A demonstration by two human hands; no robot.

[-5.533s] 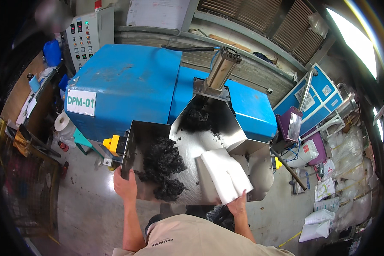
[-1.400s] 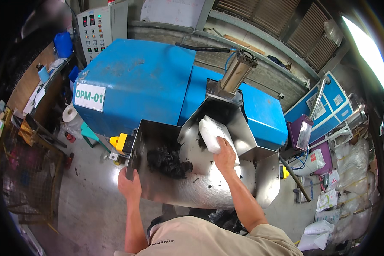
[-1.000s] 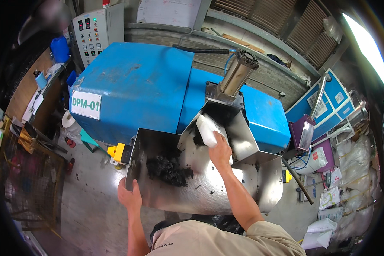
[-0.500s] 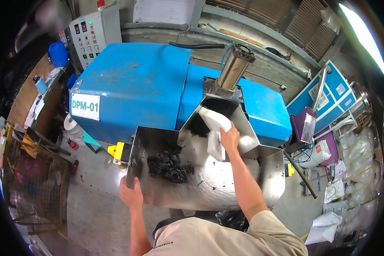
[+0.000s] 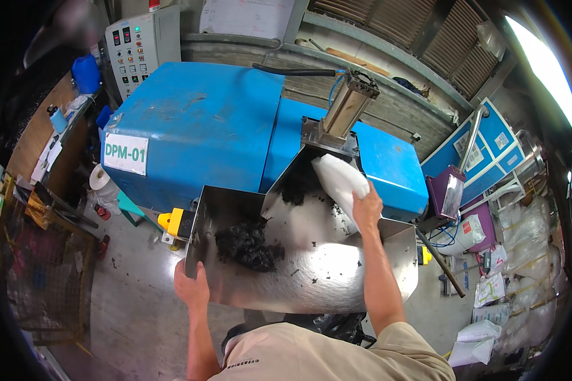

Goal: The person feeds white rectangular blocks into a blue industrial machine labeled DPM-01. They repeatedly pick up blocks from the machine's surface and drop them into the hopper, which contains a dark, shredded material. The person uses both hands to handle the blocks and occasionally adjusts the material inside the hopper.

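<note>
- Our right hand (image 5: pixel 367 208) is raised over the steel feed tray (image 5: pixel 337 279) of the blue machine (image 5: pixel 197 133), fingers curled shut around the lower end of a white sack (image 5: pixel 340 181).
- The white sack lies tilted, its upper end pushed toward the dark mouth of the hopper (image 5: pixel 299 184), just under the upright metal cylinder (image 5: pixel 348 109).
- Our left hand (image 5: pixel 192 289) grips the tray's lower left corner, fingers wrapped over the rim and pressed together against the metal.
- A heap of black shredded material (image 5: pixel 248 244) sits on the left half of the tray, between the two hands and apart from both; loose black crumbs are scattered across the shiny floor of the tray.
- More black material clings inside the hopper mouth, just beside the sack.
- A grey control panel (image 5: pixel 138 46) stands behind the machine on the left.
- A wire cage (image 5: pixel 41 273) stands on the concrete floor at far left, and white bags (image 5: pixel 483 330) lie at lower right.
</note>
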